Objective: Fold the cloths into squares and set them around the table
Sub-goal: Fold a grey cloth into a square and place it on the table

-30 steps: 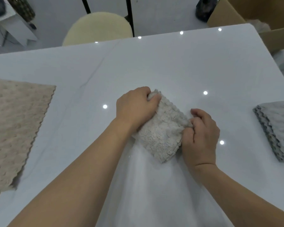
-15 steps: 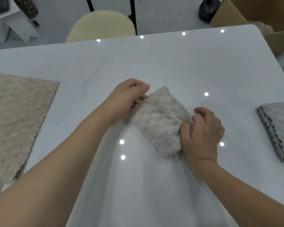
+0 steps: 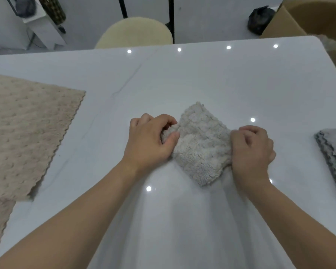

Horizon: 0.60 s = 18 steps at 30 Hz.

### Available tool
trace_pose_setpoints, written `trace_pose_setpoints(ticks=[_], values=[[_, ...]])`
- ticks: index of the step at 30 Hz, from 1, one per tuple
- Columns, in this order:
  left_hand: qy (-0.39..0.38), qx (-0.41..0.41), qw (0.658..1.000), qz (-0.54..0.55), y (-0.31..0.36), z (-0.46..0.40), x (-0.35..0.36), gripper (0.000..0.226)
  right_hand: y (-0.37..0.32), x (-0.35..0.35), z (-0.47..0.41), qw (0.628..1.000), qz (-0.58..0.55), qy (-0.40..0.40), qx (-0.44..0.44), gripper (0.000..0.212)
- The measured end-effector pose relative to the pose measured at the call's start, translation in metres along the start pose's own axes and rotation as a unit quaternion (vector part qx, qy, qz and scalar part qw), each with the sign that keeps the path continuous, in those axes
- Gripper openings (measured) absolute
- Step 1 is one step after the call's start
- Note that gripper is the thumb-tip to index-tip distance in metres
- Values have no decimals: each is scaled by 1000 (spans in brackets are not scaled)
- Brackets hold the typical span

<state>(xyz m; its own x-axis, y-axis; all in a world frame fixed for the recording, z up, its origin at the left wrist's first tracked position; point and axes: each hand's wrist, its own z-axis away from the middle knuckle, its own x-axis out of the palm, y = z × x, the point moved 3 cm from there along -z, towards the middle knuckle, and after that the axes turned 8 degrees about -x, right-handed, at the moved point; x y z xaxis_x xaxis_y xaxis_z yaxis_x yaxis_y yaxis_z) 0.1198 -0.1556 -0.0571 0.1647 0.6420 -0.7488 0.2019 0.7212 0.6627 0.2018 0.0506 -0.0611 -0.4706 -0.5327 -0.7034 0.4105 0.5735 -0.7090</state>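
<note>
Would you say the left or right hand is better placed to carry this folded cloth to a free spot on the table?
Probably the left hand: it pinches the cream cloth, with bare table beyond.

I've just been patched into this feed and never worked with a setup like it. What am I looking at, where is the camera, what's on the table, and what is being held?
There is no machine here: a person works with bare hands, and the single camera sits on their head, looking forward and down. The left hand and right hand each have a grip on opposite edges of a small folded off-white cloth lying on the white table. At the left edge lies a large beige cloth, spread flat. At the right edge lies a folded grey cloth. Beyond the table stand a cream chair and a cardboard box.
</note>
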Motion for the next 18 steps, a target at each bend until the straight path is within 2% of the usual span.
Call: trace_pose_setpoints(ticks=[3, 6, 8, 10, 13, 15, 18], values=[[-1, 19, 1000, -20, -2, -3, 2, 14, -17, -4, -28, 992, 69, -105, -1, 66], [-2, 28, 999, -30, -1, -5, 3, 13, -37, 2, -48, 962, 137, -234, -34, 70], [-3, 30, 999, -35, 0, -6, 2, 13, -47, 14, -56, 940, 200, -266, -73, 67], [-6, 32, 999, -38, 1, -7, 2, 13, -49, 28, -57, 928, 257, -245, -114, 59], [-16, 27, 999, -37, 0, -8, 2, 15, -36, 43, -41, 931, 276, -119, -209, 47], [-18, 24, 999, -37, -2, -9, 2, 17, -28, 43, -34, 944, 228, -71, -228, 43], [-23, 12, 999, -26, -2, -10, 1, 15, -23, 40, -37, 966, 152, -53, -205, 38]])
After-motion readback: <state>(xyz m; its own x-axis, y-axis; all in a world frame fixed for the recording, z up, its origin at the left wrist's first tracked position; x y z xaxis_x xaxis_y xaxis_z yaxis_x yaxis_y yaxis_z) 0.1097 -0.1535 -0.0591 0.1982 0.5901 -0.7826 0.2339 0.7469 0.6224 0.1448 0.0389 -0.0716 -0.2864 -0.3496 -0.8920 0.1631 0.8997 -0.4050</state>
